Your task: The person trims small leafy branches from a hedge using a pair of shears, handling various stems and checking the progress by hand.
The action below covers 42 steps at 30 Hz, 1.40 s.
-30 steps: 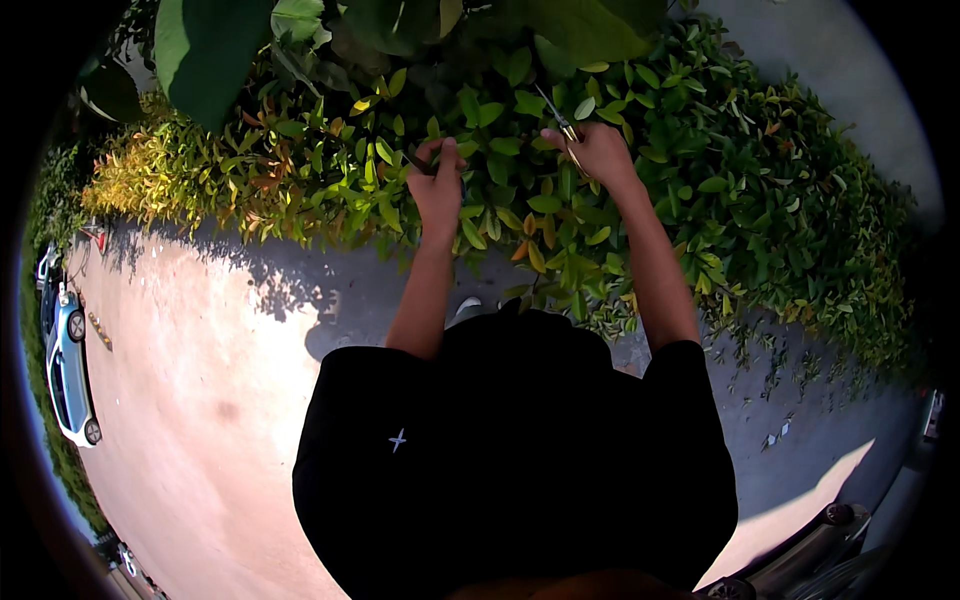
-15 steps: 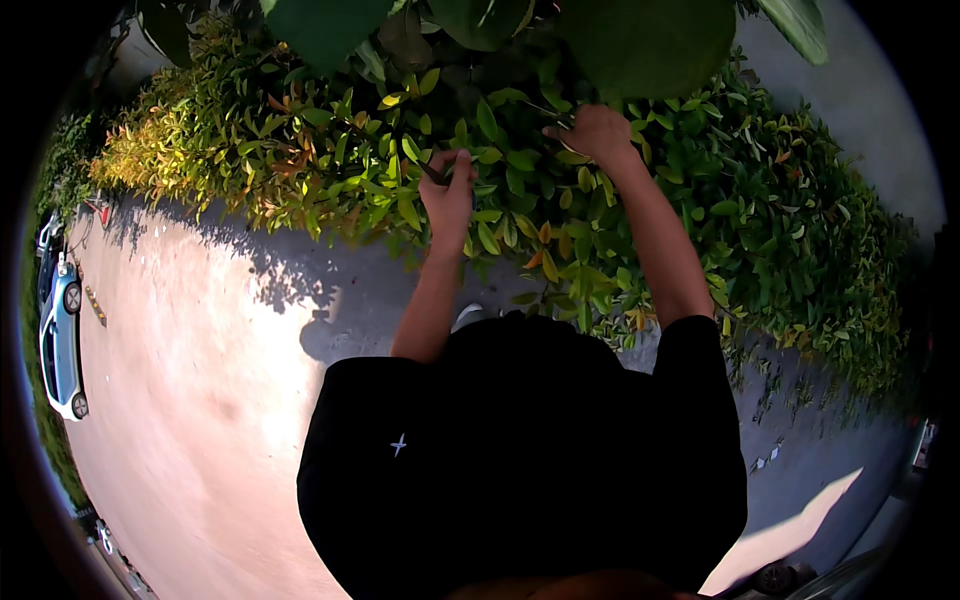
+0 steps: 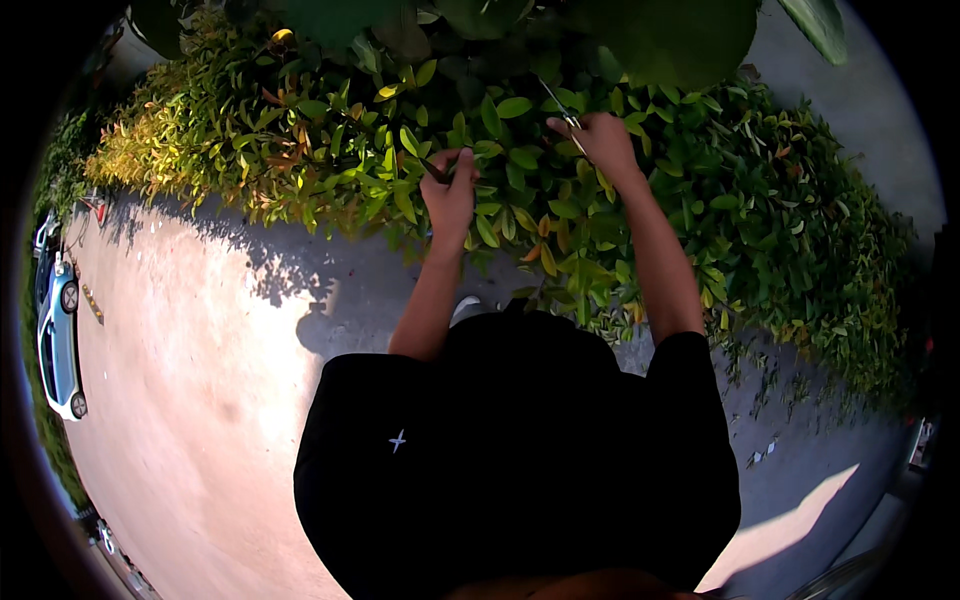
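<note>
The long leafy hedge (image 3: 790,215) is in front of both hands and spreads past them on each side. Big dark leaves (image 3: 685,40) hang beyond the right hand (image 3: 607,147), so looking around them would help. Both arms reach forward and lean in a bit, with the right hand farther out than the left hand (image 3: 450,202). The right hand grips a thin silver metal tool (image 3: 573,121), tip pointing ahead; keeping that tip off the other hand seems safest. The left hand pinches a small dark thing (image 3: 435,172); I cannot tell what it is.
</note>
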Each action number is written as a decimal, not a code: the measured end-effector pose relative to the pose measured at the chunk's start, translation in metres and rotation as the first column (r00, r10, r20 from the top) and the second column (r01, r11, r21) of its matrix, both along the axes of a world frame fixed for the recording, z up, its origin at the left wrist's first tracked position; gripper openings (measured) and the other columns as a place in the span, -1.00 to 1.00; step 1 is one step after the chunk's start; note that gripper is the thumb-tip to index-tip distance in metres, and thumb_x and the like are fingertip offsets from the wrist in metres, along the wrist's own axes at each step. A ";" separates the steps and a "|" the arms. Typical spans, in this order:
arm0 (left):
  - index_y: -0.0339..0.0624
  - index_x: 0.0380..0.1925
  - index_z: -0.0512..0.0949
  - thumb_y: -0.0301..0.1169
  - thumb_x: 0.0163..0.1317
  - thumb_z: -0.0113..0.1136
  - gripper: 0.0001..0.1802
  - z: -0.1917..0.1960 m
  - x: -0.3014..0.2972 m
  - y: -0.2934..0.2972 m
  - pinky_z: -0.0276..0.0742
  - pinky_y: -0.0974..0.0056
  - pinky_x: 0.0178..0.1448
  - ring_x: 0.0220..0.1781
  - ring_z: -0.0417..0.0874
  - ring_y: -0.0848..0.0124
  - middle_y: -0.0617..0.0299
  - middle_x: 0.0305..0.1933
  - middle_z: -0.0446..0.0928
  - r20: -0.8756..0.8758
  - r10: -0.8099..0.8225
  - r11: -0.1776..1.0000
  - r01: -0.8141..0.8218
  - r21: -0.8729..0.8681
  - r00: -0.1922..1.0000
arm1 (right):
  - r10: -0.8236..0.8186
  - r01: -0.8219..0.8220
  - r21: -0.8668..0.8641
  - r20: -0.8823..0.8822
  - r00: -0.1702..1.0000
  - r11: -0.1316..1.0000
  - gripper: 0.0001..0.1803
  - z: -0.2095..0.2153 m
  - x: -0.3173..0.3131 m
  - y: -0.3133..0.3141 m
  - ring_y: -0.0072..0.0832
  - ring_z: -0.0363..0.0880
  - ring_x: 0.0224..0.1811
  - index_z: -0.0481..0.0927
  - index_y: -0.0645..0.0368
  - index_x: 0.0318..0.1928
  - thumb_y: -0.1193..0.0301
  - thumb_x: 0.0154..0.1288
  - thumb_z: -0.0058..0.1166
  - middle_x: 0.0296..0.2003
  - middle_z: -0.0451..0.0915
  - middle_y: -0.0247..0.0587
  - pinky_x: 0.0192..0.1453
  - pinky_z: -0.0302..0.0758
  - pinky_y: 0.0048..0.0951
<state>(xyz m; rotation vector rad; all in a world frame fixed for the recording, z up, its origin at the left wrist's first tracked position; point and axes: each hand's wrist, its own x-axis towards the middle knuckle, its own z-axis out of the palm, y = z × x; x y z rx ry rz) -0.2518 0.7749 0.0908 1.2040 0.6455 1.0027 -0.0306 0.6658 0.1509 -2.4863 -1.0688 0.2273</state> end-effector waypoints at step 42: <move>-0.28 -0.24 0.55 -0.31 0.34 0.20 -0.78 0.006 0.001 -0.029 0.19 0.46 -0.52 -0.60 0.35 0.67 0.34 -0.54 0.50 -0.057 -0.031 1.000 0.030 -0.007 0.998 | 0.054 -0.053 -0.037 0.024 0.998 0.998 -0.21 0.002 0.003 0.009 -0.20 0.53 -0.63 0.58 0.28 -0.66 -0.34 -0.04 0.24 -0.76 0.45 -0.12 -0.43 0.46 -0.24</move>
